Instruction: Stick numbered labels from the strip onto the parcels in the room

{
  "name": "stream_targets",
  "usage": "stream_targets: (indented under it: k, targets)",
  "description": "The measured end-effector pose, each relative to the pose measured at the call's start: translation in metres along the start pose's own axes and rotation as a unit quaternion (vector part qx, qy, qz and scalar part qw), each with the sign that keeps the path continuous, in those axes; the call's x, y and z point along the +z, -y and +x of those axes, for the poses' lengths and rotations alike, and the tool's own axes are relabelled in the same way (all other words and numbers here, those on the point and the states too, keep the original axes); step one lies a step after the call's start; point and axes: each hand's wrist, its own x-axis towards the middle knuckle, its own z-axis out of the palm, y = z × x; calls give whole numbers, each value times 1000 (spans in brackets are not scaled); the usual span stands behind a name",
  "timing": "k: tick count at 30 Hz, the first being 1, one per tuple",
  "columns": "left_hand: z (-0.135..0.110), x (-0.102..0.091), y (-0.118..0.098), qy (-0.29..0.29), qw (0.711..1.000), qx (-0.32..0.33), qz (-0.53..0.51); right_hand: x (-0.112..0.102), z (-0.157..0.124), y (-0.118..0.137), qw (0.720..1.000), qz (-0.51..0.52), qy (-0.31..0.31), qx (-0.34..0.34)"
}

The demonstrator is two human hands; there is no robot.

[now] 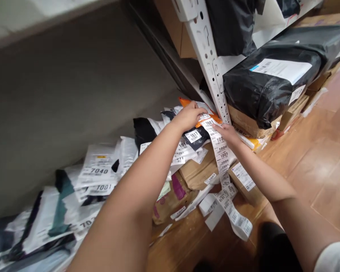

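Observation:
My right hand [228,134] pinches the upper part of a long strip of white number labels [223,155]. The strip hangs down from 1001 through several numbers, and its lower end curls on the floor. At the strip's top, my left hand [190,115] lies over an orange mailer bag [215,116]. Its fingers are curled together by a label on that bag; what they grip is hidden. Just below the left hand is a dark bag [197,136] labelled 1017. White bags [184,148] with number labels lie beside it, over a brown carton [200,170].
A white perforated shelf post [208,53] rises just beyond my hands. To its right, a large black-wrapped parcel [260,88] rests on cartons. Numbered mailer bags [98,166] line the lower left. A small labelled box [246,183] sits on the wooden floor [308,170].

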Motion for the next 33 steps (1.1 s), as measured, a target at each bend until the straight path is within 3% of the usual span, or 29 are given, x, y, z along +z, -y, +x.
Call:
stream_targets:
  k: [2, 5, 8, 10, 13, 16, 19, 22, 25, 27, 31, 33]
  targets:
    - [2, 1, -1, -5, 1000, -16, -8, -16, -15, -1, 1000, -10, 12, 20]
    - [-1, -6, -15, -36, 999, -35, -19, -45, -43, 3, 995, -8, 87, 48]
    - [-25, -10, -53, -154, 986, -16, -64, -63, -70, 9, 990, 29, 132, 36]
    - [-55, -4, -88, -182, 964, 6, -196, -63, -86, 13, 993, 31, 114, -15]
    - [-111, 21, -137, -145, 900, -7, -410, -53, -105, 17, 992, -23, 64, -110]
    - [-161, 52, -159, -176, 803, -140, -552, -45, -119, 19, 974, -111, 116, -157]
    - [-196, 73, -157, -132, 730, -257, -619, -44, -129, 17, 949, -188, 207, -148]
    - [-217, 81, -148, -26, 708, -279, -649, -43, -134, 9, 948, -196, 227, -106]
    - [-227, 81, -142, 14, 679, -285, -677, -36, -134, 2, 944, -195, 257, -70]
    - [-227, 81, -138, 15, 670, -277, -688, -30, -132, 0, 942, -194, 266, -63]
    - [-219, 80, -131, -1, 687, -231, -689, -28, -127, 4, 941, -195, 268, -69]
    - [-215, 78, -126, -4, 678, -210, -705, -31, -126, 6, 935, -199, 286, -66]
